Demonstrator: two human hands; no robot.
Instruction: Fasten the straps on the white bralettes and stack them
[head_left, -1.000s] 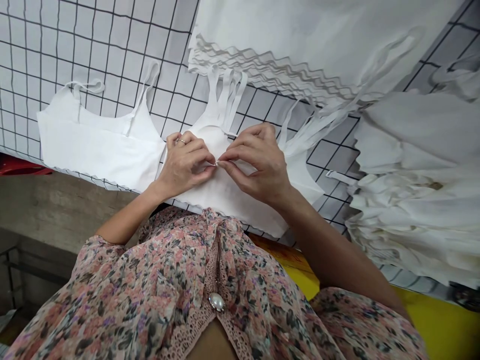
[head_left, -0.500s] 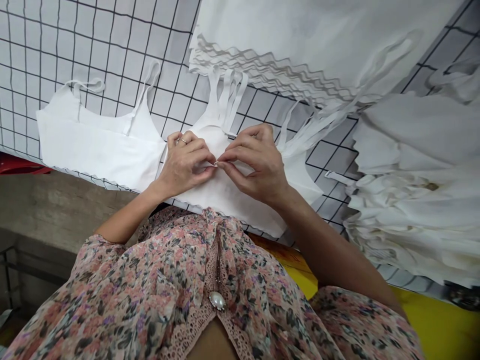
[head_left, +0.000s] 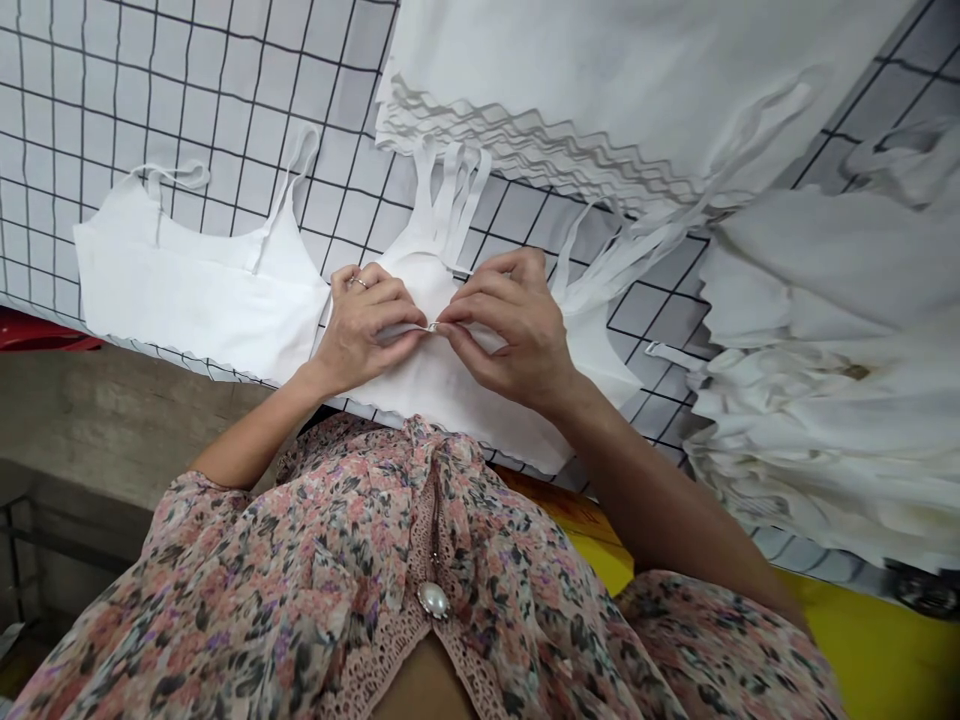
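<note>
My left hand [head_left: 371,325], with a ring on one finger, pinches a thin white strap between thumb and forefinger. Facing it, my right hand [head_left: 517,325] is closed in a pinch on the same strap, at a small pale ring or hook [head_left: 433,327] between the fingertips. Its exact shape is too small to tell. Beneath both hands lies a white strappy camisole top [head_left: 480,415], its upper middle partly covered by them. To the left, another white camisole top [head_left: 195,290] is spread flat, its straps pointing away from me.
Layered white fabric with wavy edges [head_left: 600,70] lies beyond my hands. A heap of white garments [head_left: 825,300] covers the right side, near a loose strap end [head_left: 671,353]. The grid-patterned cloth [head_left: 247,60] covers the table. Something yellow [head_left: 862,640] is below the table edge.
My fingertips have shifted very slightly at the small ring or hook, which shows a little more now. Both hands keep their pinch, and the garments lie as before.
</note>
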